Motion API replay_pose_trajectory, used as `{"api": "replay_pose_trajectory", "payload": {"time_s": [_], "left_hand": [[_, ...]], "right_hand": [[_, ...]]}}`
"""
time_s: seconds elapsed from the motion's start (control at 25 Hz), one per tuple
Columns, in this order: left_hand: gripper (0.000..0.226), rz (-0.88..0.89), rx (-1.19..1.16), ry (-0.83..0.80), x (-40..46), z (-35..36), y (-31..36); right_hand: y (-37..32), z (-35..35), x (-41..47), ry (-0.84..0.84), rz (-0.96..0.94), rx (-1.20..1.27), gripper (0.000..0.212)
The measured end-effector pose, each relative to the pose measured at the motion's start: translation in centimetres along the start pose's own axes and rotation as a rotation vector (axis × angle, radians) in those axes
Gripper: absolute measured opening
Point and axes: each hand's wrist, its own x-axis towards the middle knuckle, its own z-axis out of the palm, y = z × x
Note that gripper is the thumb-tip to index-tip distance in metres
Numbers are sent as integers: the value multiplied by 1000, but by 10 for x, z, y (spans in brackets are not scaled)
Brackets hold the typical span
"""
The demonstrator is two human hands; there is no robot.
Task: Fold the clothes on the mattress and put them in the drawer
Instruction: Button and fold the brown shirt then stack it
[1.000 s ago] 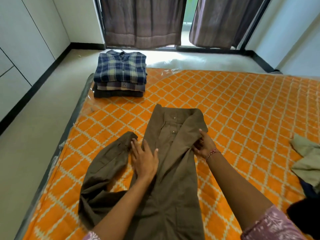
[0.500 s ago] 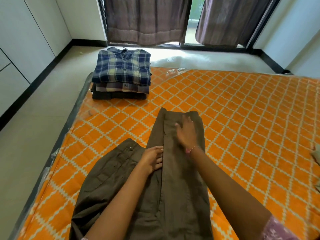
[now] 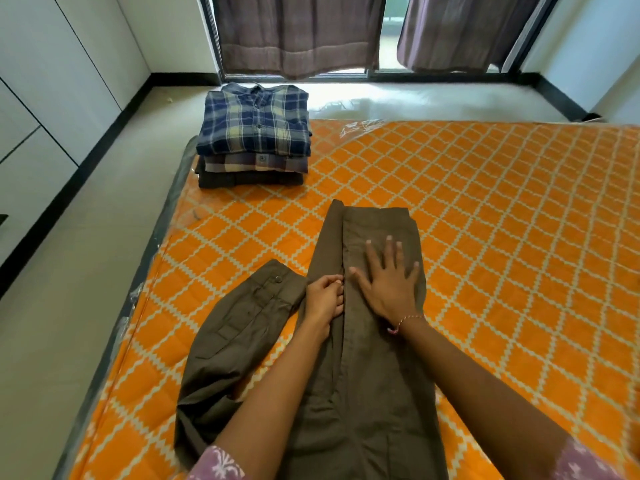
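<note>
Pressing flat on the brown shirt (image 3: 377, 341), the right hand (image 3: 389, 285) lies palm down with its fingers straight and spread, pointing toward twelve o'clock along the folded right-hand panel. A thin bracelet (image 3: 403, 322) circles that wrist. Just beside it, at its nine o'clock, the left hand (image 3: 323, 301) sits on the shirt's centre fold with its fingers curled in; it looks to be pinching the cloth edge there, though the fingertips are tucked under and the grip is hard to make out for certain.

The shirt lies lengthwise on the orange mattress (image 3: 502, 220), collar end toward twelve o'clock and tail toward six, running out of the bottom of the view between the two forearms. Its right side is folded in over the middle. Its left sleeve (image 3: 239, 327) is still spread out, trailing toward eight o'clock, with the buttoned cuff lying near the left hand's knuckles.

At about eleven o'clock from the hands, well apart from them, a stack of folded shirts (image 3: 254, 140) rests on the mattress's far left corner, a blue plaid one on top. Beyond the mattress at twelve o'clock hang dark curtains (image 3: 298, 32), and white cabinet doors (image 3: 52, 81) line the wall at nine to ten o'clock.
</note>
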Motion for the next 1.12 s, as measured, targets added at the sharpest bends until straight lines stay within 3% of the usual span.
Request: {"api": "replay_pose_trajectory", "payload": {"time_s": [0.08,0.2,0.28,0.36,0.44,0.52,0.6,0.64,0.72,0.8,0.84,0.92,1.04,1.12], "left_hand": [[22,132,143,-37,-11,2,-2],[24,504,577,-103,-47,-23,-4],[31,713,829,152,-67,-61,-1],[59,609,1094,420,-77,-109,1],[92,210,1266,413,-87,-145,-6],[95,63,1244,464,-91,-161,-19],[64,145,1074,561,-94,-169,-23],[43,166,871,568,-93,-175,-22],[17,101,220,509,-88,-191,-20],[30,21,-409,305,-98,-211,-19],[38,26,-618,235,-102,-223,-22],[44,84,-804,203,-109,-244,-27],[43,198,-910,253,-125,-263,-29],[44,296,-983,276,-128,-270,-36]], "right_hand": [[-2,12,-22,-14,-96,-65,66],[1,11,-26,-85,-66,-51,63],[-12,1,-33,-90,10,50,63],[-38,-1,-61,48,-9,121,56],[-68,12,-108,232,-220,181,41],[-94,35,-159,320,-475,249,34],[-112,56,-201,325,-622,243,31],[-118,62,-218,324,-653,204,31],[-124,70,-239,288,-626,60,50],[-128,70,-248,244,-613,-47,70],[-130,71,-247,209,-662,-68,70],[-139,69,-243,67,-758,-74,60],[-160,59,-235,-207,-719,10,81],[-179,53,-232,-267,-742,33,84]]}}
